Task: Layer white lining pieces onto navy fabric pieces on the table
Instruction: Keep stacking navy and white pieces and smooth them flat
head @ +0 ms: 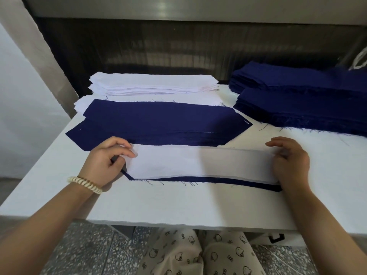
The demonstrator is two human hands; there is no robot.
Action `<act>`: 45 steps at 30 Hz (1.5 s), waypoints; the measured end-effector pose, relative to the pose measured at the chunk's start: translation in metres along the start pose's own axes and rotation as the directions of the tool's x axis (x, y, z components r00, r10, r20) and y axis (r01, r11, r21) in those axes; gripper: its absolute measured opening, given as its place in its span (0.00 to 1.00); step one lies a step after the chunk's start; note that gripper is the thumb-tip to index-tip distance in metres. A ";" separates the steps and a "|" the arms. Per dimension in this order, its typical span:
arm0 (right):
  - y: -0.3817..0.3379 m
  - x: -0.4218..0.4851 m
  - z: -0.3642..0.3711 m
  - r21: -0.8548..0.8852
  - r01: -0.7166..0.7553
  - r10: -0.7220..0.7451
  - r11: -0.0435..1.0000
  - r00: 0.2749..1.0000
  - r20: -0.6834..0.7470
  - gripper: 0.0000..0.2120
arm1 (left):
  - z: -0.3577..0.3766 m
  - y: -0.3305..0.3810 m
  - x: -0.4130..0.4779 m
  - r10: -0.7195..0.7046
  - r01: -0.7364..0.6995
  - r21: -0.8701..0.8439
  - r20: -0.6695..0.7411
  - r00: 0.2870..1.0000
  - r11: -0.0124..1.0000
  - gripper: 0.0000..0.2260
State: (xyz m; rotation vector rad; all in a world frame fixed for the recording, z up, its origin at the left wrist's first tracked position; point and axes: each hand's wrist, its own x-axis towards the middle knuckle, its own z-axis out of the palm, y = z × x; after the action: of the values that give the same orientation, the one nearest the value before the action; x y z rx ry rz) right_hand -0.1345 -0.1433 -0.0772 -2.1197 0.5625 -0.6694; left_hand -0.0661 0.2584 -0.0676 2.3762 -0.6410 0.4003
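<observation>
Lining (pixel 198 162) ends in left hand (pixel 106 157), right hand (pixel 291 161); navy piece (pixel 244 182) beneath

The left grip (pixel 107 157) and right grip (pixel 292 161) held opposite ends of a white lining piece (pixel 198 163) lying on a navy fabric piece (pixel 238 181) on the bench (pixel 158 205), its near navy edge uncovered.

Speckled floor (pixel 89 251) lies beneath cartoon-print trousers (pixel 178 255).
</observation>
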 end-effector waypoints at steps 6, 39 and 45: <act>-0.002 -0.001 -0.002 -0.003 0.014 -0.015 1.000 0.999 -0.030 0.20 | -0.002 0.006 -0.001 -0.078 0.079 -0.020 0.030 0.996 0.997 0.17; -0.021 -0.008 0.000 -0.362 0.234 -0.258 0.902 0.966 -0.020 0.12 | -0.001 0.016 0.008 -0.029 0.032 0.129 -0.025 0.999 0.991 0.18; -0.034 0.025 0.010 -0.363 0.316 -0.239 0.877 0.941 0.241 0.13 | 0.027 0.044 0.044 -0.052 0.054 -0.053 0.036 0.998 0.997 0.06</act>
State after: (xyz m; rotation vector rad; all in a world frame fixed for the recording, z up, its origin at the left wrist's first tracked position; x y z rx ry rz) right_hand -0.1038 -0.1335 -0.0485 -2.6499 0.3034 -0.5306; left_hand -0.0495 0.1959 -0.0465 2.3473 -0.5952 0.3159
